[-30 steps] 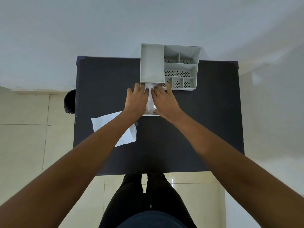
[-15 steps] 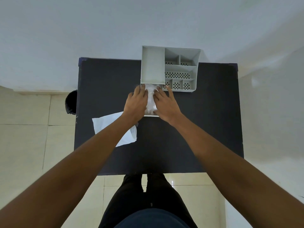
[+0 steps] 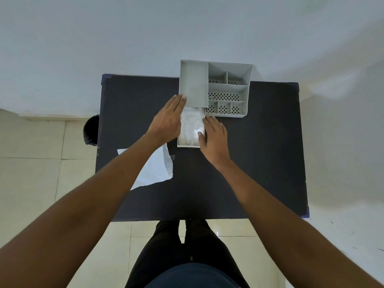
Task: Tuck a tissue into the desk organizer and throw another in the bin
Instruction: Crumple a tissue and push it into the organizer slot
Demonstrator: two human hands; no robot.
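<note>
A grey desk organizer (image 3: pixel 227 89) stands at the far edge of the dark table (image 3: pixel 259 152). Its white drawer (image 3: pixel 188 144) is pulled out toward me, and a crumpled white tissue (image 3: pixel 192 125) lies inside it. My left hand (image 3: pixel 167 119) lies flat along the drawer's left side, fingertips at the organizer's front. My right hand (image 3: pixel 214 135) rests by the drawer's right side with the thumb on the tissue. A second white tissue (image 3: pixel 154 169) lies flat on the table under my left forearm. A black bin (image 3: pixel 91 129) stands on the floor beyond the table's left edge.
A pale wall rises just behind the table. Tiled floor shows on the left and below the near edge. My legs stand against the table's near edge.
Both hands have moved apart and uncovered the tissue in the drawer. The left hand slid forward along the drawer's side; the right drew back toward me.
</note>
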